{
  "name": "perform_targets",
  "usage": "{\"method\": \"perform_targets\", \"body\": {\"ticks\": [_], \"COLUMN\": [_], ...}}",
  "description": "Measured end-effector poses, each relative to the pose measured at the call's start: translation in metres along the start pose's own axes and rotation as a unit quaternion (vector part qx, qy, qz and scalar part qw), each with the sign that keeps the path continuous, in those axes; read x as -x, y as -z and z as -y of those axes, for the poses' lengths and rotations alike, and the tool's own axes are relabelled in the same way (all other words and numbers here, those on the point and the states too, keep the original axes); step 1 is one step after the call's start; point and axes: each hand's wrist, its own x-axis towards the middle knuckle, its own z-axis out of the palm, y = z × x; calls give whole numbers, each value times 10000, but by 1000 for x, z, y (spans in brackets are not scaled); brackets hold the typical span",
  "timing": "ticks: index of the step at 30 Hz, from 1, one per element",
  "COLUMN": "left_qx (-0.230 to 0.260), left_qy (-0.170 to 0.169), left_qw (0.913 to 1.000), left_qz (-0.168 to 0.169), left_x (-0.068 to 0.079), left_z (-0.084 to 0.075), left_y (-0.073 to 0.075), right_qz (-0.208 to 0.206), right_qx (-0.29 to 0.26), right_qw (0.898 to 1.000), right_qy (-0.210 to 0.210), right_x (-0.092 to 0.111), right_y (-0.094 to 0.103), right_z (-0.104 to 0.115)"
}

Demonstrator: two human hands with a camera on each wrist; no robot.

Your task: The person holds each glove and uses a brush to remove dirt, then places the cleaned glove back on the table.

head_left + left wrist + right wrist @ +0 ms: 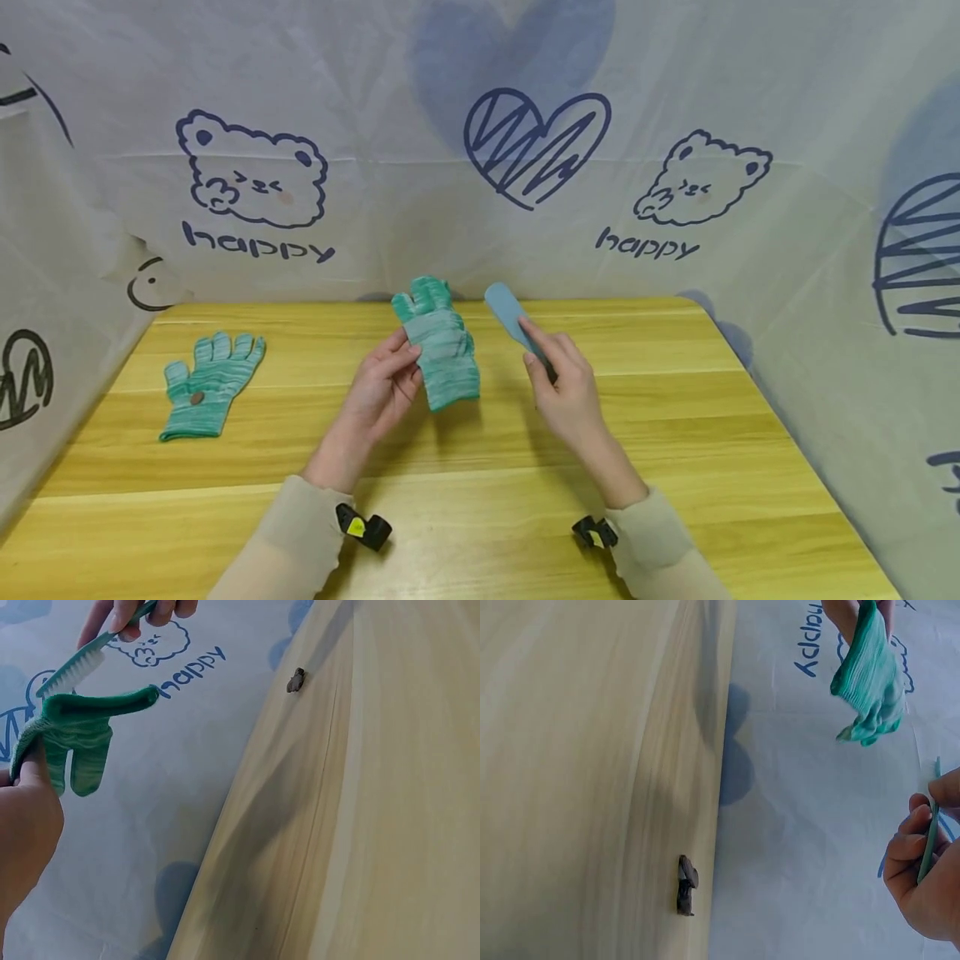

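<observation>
My left hand (378,387) holds a green-and-white knit glove (447,360) up over the table, thumb on one side and fingers behind. Its cuff hangs down and some of its fingers fold over. In the left wrist view the dark green cuff rim (101,705) shows. The right hand (566,383) grips the handle of a blue-green brush (506,310), a finger laid along its back. White bristles (75,673) face the glove in the left wrist view. A matching glove (213,387) lies flat at the table's left, with a round brown spot (197,398) on it.
The wooden table (675,467) ends at a white cloth backdrop (375,200) with bear and heart drawings. A small dark brown lump (296,679) sits on the tabletop near its edge. Black straps with small devices (365,527) are on both wrists.
</observation>
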Motion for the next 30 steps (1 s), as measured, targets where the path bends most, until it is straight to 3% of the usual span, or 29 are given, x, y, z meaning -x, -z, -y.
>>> {"method": "perform_targets", "body": {"ticks": [17,23,30], "left_qx": [-212,-179,-73], "left_qy": [153,227,441], "left_qw": [9997,9996,9989], "left_qz": [19,-18,163], "left_x": [0,2,7], "left_z": [15,20,24], "left_y": [-12,-16,-20], "right_qz": [70,415,731], "right_qx": [90,186,337], "right_qw": [9996,9990,9962], "right_qy": [267,8,-347], "right_x": [8,13,17], "right_y": [-19,-26,-33], "right_z": [18,26,32]}}
